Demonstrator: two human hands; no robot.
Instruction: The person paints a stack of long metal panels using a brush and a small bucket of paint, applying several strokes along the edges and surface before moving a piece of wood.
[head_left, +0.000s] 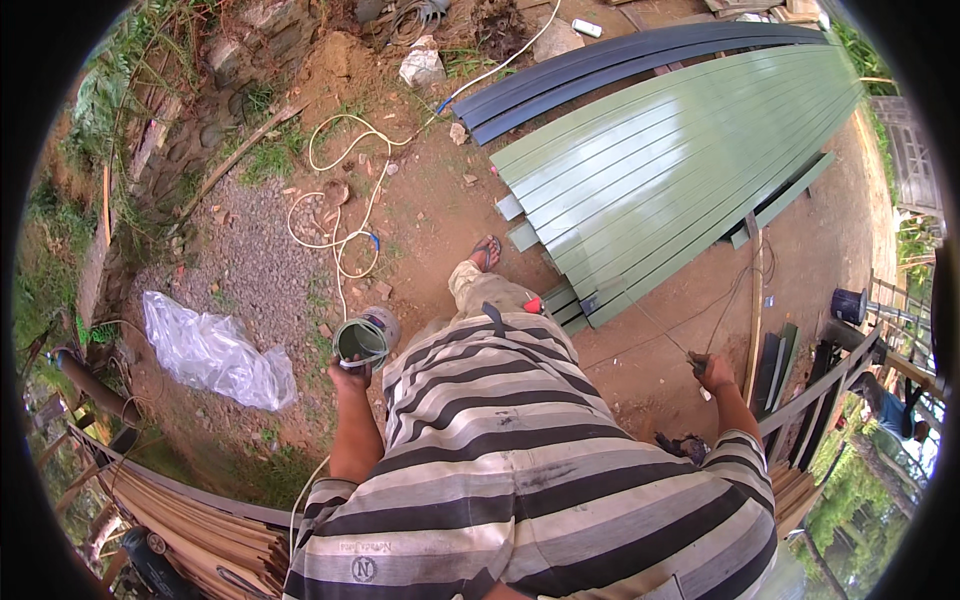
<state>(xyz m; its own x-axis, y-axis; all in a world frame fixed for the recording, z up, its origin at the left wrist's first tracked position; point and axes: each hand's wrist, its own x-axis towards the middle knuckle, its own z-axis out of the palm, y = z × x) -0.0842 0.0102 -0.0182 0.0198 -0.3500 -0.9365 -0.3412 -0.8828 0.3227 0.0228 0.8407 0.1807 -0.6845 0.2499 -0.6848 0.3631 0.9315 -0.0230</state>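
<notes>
My left hand is closed on a paint can with a grey-green inside, held at my left side. The paint level inside cannot be made out. Out to my right, my right hand is closed around something small and dark. A thin dark line runs from there toward the near corner of the green boards, where a small dark piece shows. What the fingers grip is too small to name. The long boards lie side by side ahead of me, their glossy green faces reflecting the light.
Dark blue-grey boards lie beyond the green ones. A pale hose loops over the dirt near my sandalled foot. Clear plastic sheeting rests on gravel at left. Stacked brown boards stand behind left; a dark bucket sits at right.
</notes>
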